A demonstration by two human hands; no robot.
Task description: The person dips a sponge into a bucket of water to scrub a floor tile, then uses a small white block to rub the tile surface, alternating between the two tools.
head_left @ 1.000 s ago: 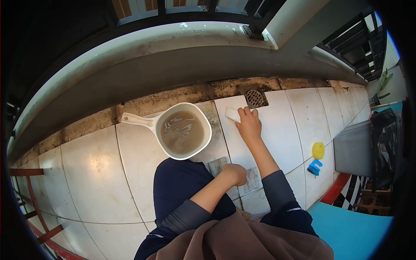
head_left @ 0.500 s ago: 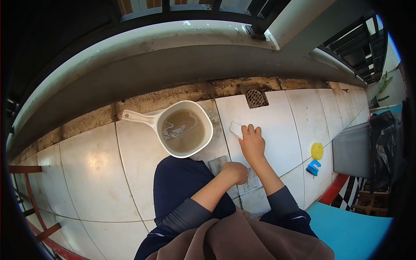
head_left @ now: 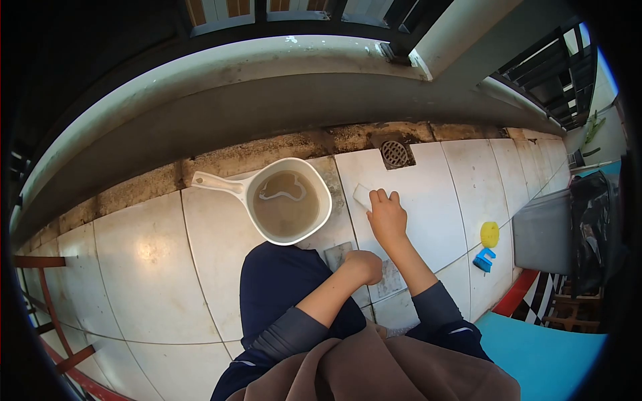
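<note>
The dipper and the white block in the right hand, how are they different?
The dipper looks big, while the block looks small. The dipper has a long handle; the block shows none. The dipper holds cloudy water; the block shows no hollow. No hand touches the dipper, but the right hand grips the block. Both look whitish.

A white, square-rimmed plastic dipper [head_left: 221,184] with brown cloudy water [head_left: 287,210] in it sits on the white tiled floor [head_left: 140,287], left of the bare right hand [head_left: 388,218]. Under that hand's fingertips lies a white rectangular block [head_left: 362,194], nearer the person than the round dark drain grate [head_left: 394,154]. Rightward, a round yellow sponge [head_left: 489,234] lies just beyond a blue plastic piece [head_left: 484,260].
</note>
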